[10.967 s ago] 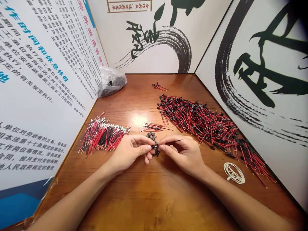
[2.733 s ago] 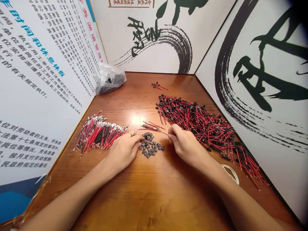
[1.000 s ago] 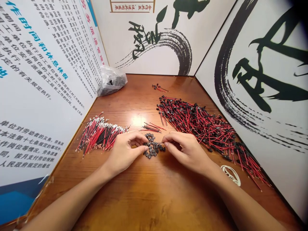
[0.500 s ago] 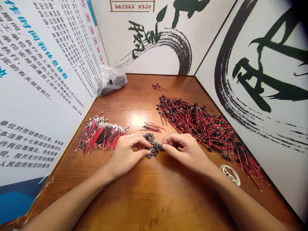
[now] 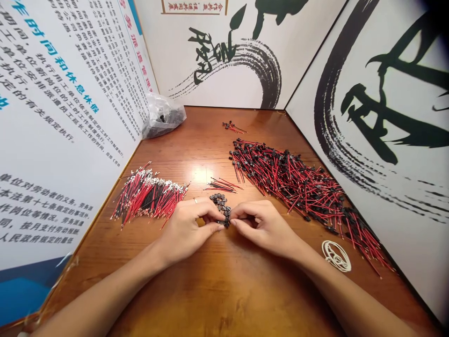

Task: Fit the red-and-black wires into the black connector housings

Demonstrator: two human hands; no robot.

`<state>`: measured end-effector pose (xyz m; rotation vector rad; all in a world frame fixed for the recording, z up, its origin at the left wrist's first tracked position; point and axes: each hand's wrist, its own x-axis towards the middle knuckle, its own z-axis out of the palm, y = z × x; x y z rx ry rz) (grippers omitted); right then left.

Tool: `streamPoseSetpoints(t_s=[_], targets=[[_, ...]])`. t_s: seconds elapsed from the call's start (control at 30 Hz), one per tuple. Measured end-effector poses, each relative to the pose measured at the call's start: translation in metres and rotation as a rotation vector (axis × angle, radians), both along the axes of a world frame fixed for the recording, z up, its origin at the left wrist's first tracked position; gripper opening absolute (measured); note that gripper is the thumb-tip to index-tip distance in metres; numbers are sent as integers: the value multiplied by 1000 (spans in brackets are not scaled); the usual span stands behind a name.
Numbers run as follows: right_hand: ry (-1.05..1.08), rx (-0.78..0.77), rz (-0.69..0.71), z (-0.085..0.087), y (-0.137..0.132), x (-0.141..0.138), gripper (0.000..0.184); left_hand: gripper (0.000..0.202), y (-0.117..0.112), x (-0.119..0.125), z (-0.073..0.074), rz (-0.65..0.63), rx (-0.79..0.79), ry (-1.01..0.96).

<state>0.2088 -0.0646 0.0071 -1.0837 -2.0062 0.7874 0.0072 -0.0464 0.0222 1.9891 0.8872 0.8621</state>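
Over a small heap of black plastic connector housings, my two hands nearly meet. My left hand pinches a black connector housing between thumb and index finger. My right hand is closed in a pinch just to the right, its fingertips close against the housing. A thin dark wire shows partly inside the right fingers; the rest of it is hidden. Just beyond the heap lie several loose red and black wires.
At left lies a pile of red and black wires with white ends. A large pile of wires with black connectors stretches along the right wall. Pale rubber bands lie near my right forearm. A plastic bag sits back left; a few wired connectors lie farther back.
My right hand has shifted slightly left, and its fingertips are now closer to those of my left hand. My left hand has moved slightly right.
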Motion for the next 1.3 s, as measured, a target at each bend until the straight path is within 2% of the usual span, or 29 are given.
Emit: streamPoseSetpoints(t_s=[0.27,0.53,0.87,1.03,1.1,1.17,1.23,1.3], targets=[[126,-140,-17,3,-2,-8,17,8,-1,2,-1,-10,-3,-16],[218,-212,-39,1,-3,-10,16,7,-1,0,-1,-30,10,-51],[252,-235,-82,-5,-7,-15,15,7,-1,1,-1,-30,-50,-43],[253,-248,-36,-6,1,-6,16,5,3,-1,4,-18,-96,-2],[261,-229,-95,-9,9,3,19,5,4,-2,5,14,-114,3],[222,-140,-238,-15,18,15,20,6,5,-2,7,57,-159,-2],[83,20,-367,-24,27,25,17,6,5,-1,7,91,-222,-30],[-75,132,-398,-32,35,31,14,5,5,0,7,106,-293,-79]])
